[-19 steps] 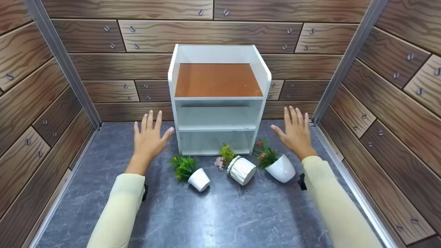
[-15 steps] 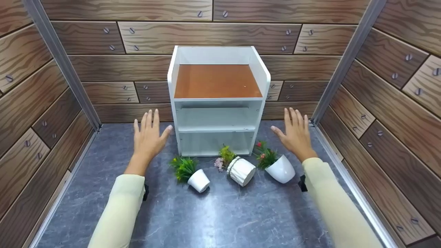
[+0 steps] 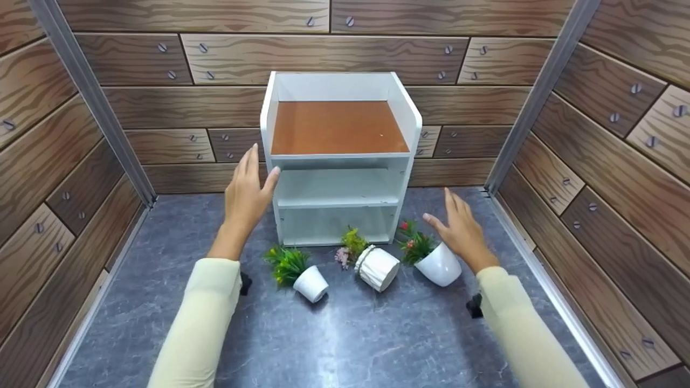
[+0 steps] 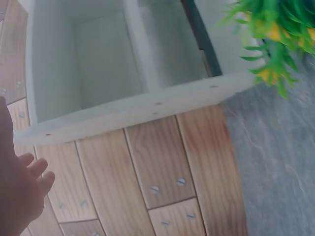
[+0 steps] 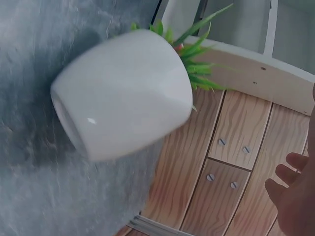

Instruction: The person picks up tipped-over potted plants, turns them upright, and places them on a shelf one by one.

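Note:
In the head view my left hand (image 3: 247, 196) is raised beside the left side of a white shelf unit (image 3: 275, 194), fingers straight, holding nothing. My right hand (image 3: 461, 229) hovers by the rightmost potted plant, a smooth white pot (image 3: 439, 265) with red flowers, fingers extended and thumb apart; whether it touches cannot be told. Two more potted plants lie on their sides: a small white pot (image 3: 311, 284) with yellow-green leaves on the left, and a ribbed white pot (image 3: 378, 268) with yellow and pink flowers in the middle. The right wrist view shows the smooth pot (image 5: 128, 96) tipped over.
The shelf unit has a brown top board (image 3: 339, 126) between raised white sides, with two compartments below. It stands against a wood-patterned back wall (image 3: 323, 54). Similar side walls flank the grey marbled floor (image 3: 280, 345), with metal strips (image 3: 571, 318) along the edges.
My left hand has risen and shifted right, toward the shelf unit's side. My right hand has lowered slightly toward the rightmost pot. The plants and shelf unit stay in place.

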### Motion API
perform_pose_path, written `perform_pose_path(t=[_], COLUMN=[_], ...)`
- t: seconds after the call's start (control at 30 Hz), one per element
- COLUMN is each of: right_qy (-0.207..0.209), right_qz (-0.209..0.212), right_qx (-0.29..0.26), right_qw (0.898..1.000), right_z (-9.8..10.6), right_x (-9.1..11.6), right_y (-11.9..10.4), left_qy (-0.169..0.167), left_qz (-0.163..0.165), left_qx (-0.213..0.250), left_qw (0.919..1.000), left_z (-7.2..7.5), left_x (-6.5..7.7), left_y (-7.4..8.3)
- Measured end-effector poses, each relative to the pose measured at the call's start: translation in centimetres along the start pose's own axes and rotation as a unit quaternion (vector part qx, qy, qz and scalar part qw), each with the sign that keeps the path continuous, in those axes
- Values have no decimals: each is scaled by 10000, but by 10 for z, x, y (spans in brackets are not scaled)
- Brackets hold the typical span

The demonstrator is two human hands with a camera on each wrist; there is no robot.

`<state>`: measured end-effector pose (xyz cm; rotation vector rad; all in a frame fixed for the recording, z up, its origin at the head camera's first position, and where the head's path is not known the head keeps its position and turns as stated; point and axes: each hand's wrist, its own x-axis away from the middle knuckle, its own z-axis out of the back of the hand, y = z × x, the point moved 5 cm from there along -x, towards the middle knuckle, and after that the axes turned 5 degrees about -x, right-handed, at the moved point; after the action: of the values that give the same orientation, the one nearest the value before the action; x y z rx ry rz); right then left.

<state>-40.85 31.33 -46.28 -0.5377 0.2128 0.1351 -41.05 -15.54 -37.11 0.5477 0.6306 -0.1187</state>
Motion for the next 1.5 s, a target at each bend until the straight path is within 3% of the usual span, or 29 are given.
perform_pose_path(t=[0.37, 0.6, 0.87, 1.13, 1.5], right_qy=[-249, -446, -631, -650, 67], right_qz=[-362, -503, -635, -654, -21], right_qx=[-508, -406, -375, -345, 80], right_qw=[9977, 9969, 9953, 9951, 9999], right_z=[-33, -45, -54, -63, -68], right_x=[43, 56, 65, 67, 65], right_y=[31, 45, 57, 55, 53], left_qy=[173, 480, 577, 754, 780], left_qz=[336, 471, 572, 813, 774], left_qx=[956, 1926, 2678, 3089, 3124], left_qw=[9947, 9790, 9600, 9446, 9436], left_z=[-2, -3, -7, -10, -11], left_x=[-33, -47, -58, -62, -68], left_y=[14, 15, 16, 11, 9])
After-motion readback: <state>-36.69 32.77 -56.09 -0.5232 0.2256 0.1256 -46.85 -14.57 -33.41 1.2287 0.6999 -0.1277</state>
